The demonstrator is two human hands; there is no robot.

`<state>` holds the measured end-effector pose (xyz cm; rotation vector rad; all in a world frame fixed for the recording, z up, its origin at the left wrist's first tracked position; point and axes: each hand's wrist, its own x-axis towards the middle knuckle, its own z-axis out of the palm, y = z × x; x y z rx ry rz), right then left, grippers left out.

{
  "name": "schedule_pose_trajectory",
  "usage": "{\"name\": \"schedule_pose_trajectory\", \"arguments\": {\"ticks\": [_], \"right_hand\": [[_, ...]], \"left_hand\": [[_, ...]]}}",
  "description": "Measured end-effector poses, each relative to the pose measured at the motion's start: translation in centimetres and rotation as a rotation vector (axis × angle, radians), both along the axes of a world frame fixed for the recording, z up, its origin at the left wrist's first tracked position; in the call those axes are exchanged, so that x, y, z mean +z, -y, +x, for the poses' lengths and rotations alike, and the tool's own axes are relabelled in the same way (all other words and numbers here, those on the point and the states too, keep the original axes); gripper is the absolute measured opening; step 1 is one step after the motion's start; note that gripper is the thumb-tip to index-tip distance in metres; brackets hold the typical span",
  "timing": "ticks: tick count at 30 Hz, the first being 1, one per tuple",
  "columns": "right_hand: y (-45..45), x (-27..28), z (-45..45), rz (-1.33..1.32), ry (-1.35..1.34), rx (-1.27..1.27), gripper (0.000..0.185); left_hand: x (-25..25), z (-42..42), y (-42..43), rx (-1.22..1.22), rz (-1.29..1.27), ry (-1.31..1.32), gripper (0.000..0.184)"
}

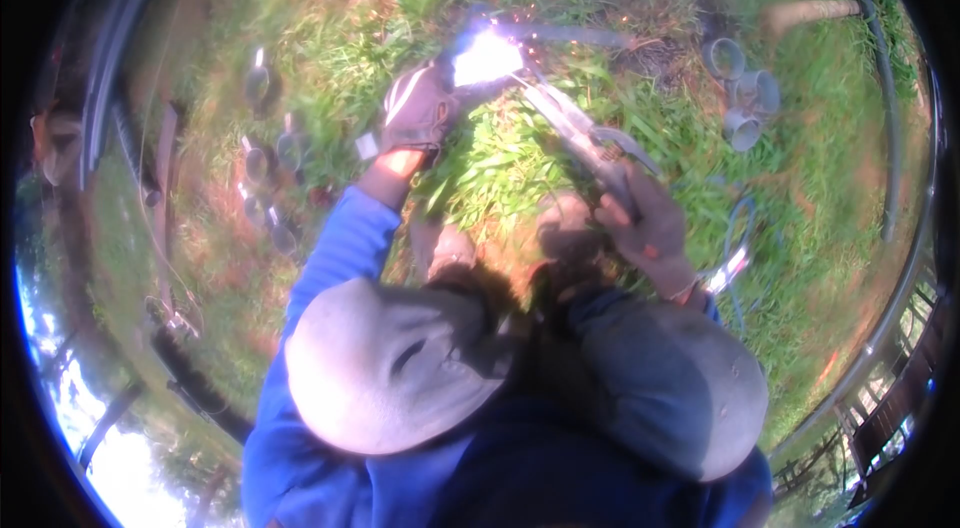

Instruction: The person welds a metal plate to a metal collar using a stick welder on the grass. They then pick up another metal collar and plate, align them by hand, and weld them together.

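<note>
A welding arc glares white on a metal workpiece in the upper middle, throwing orange sparks; its glow hides most of the joint. From the glow, a dark metal bar or pipe [575,33] reaches right over the grass. My left hand [418,108], in a dark glove with pale stripes, is closed right beside the arc; what its fingers hold is lost in the glare. In my right hand [645,228], also gloved, is a welding electrode holder [600,158]. Its tip points up and left at the arc, and my fingers wrap its handle.
Short cut pipe pieces [742,128] lie on the grass at the right. Several round metal pieces with tabs [257,163] lie at the left. Long metal pipes [110,58] run along the left edge. A blue cable [738,248] trails beside my right wrist. My knees [390,368] are bent below.
</note>
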<state>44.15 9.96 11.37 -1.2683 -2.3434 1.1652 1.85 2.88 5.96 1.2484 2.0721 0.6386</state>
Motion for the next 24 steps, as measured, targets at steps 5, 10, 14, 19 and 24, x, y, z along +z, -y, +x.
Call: {"name": "schedule_pose_trajectory", "arguments": {"ticks": [5, 10, 14, 19, 24], "right_hand": [[0.1, 0.7, -0.4, 0.101, -0.004, 0.034, 0.059], [0.1, 1.1, -0.8, 0.202, -0.005, 0.061, 0.055], [0.0, 1.9, -1.2, 0.184, 0.000, 0.054, 0.057], [-0.1, -0.2, 0.4, 0.138, 0.053, 0.081, 0.067], [0.0, -1.3, 0.5, -0.025, -0.008, -0.034, 0.067]], "left_hand": [[3.1, 1.7, -0.5, 0.042, 0.048, 0.134, 0.059], [0.2, 0.7, -0.4, 0.049, -0.099, -0.149, 0.059], [-4.4, -1.5, 0.6, 0.018, -0.057, -0.146, 0.060], [-0.4, 0.7, -0.3, -0.035, 0.326, -0.060, 0.045], [1.6, 1.0, -1.2, 0.068, -0.193, -0.246, 0.051]]}}
